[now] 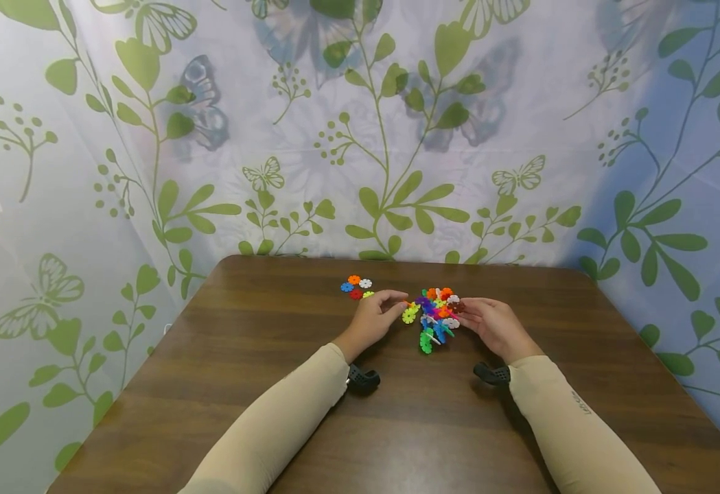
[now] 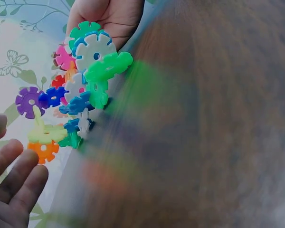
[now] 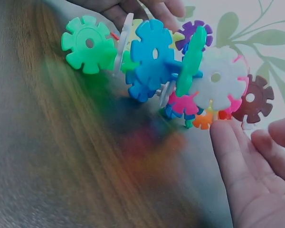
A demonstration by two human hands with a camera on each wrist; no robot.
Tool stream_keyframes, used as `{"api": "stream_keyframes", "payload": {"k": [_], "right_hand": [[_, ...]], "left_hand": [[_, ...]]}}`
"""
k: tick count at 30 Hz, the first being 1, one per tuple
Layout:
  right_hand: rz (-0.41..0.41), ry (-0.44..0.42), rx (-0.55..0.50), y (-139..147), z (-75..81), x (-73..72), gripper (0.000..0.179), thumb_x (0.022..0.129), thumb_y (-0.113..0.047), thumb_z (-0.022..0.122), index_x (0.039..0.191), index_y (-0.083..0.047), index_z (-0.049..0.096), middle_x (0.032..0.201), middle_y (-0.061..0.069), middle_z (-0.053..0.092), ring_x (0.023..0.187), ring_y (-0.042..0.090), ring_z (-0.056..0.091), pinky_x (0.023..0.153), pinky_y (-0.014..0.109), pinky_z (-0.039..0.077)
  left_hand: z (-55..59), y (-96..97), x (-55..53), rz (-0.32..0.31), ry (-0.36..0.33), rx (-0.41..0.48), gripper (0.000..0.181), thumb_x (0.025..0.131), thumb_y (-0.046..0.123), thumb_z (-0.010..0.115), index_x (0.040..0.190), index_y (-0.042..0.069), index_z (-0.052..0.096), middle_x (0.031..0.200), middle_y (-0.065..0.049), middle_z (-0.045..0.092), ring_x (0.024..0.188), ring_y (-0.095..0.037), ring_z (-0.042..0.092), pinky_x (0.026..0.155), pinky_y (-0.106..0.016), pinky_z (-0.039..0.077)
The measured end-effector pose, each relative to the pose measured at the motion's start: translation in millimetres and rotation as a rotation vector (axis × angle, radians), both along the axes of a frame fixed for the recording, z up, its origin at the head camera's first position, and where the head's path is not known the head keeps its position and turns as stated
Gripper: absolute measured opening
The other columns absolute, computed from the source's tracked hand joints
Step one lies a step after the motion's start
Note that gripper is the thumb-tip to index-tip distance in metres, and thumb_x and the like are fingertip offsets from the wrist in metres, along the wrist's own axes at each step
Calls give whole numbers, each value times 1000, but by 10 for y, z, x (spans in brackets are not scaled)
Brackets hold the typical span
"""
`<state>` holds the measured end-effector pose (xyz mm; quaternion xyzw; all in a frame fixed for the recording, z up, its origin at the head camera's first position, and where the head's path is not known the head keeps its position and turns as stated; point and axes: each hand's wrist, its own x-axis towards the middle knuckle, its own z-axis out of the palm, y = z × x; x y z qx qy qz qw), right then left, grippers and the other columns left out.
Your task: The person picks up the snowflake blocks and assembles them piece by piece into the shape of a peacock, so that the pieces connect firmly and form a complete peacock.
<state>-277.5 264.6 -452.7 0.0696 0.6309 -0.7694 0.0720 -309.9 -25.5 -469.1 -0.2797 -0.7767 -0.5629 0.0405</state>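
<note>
A cluster of interlocking plastic snowflake discs [image 1: 440,312] in many colours sits on the table between my hands. My left hand [image 1: 368,322] is at its left side, fingers loosely bent beside an orange disc [image 2: 43,152] that joins a yellow disc [image 2: 47,134]. In the left wrist view the thumb is apart from the fingers and nothing is pinched. On the other side, my right hand [image 1: 494,328] has its fingers extended, fingertips at the cluster's edge near a brown disc [image 3: 252,99] and a white disc [image 3: 204,85]. Its thumb stays clear of the discs.
Several loose discs lie behind my left hand, among them an orange disc [image 1: 354,280], a blue disc [image 1: 347,287] and a red disc [image 1: 356,294]. The brown wooden table [image 1: 421,439] meets a leaf-patterned curtain [image 1: 310,171] at the back. Black straps circle both wrists.
</note>
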Motion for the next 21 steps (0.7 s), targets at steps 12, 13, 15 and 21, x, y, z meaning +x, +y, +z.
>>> {"api": "stream_keyframes", "payload": {"k": [12,13,15,21], "right_hand": [[-30,-80,179,-9,48,16,60,112,-33,54,153,9,42,153,24,44,135,35,48,112,38,42],[-32,-74,210,-13,54,23,60,112,-34,54,153,10,44,152,24,45,134,35,49,110,37,44],[-47,-65,254,-23,61,27,58,112,-33,55,150,10,47,149,25,48,130,35,52,107,35,47],[-72,-49,365,-39,85,54,57,110,-34,60,145,11,54,142,25,56,122,33,60,95,27,54]], "left_hand": [[25,-12,10,38,19,19,26,104,14,70,126,0,74,116,-4,74,99,-12,69,90,-29,57],[26,-12,8,37,27,20,26,104,13,71,126,-1,73,115,-4,75,99,-12,69,90,-29,57],[24,-14,8,37,37,20,26,104,12,71,125,-1,73,114,-3,75,99,-13,70,90,-29,57],[22,-15,10,31,37,23,26,104,13,71,125,-3,73,116,-5,75,100,-13,70,91,-29,57]]}}
